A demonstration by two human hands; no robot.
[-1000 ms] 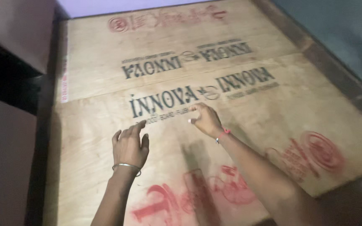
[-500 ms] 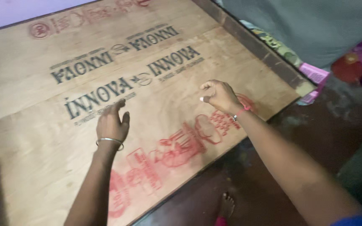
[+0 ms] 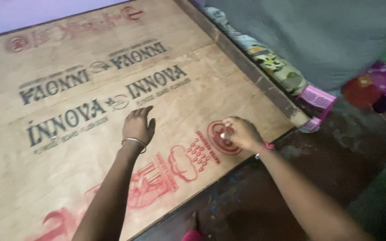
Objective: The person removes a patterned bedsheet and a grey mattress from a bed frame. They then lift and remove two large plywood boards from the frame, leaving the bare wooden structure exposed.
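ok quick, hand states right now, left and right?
Left hand: open, empty, palm down flat on the plywood sheet.
Right hand: fingers pinched on a small white piece, maybe chalk, held at the sheet's surface.

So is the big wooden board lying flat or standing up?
Lying flat. The plywood board spreads out level, and the left hand rests palm-down on top.

A pink plastic basket (image 3: 316, 98) sits beside patterned cloth (image 3: 271, 62), near a grey wall (image 3: 327, 35).

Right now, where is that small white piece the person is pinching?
In the head view, the small white piece is in the right hand, over the plywood sheet near its right corner.
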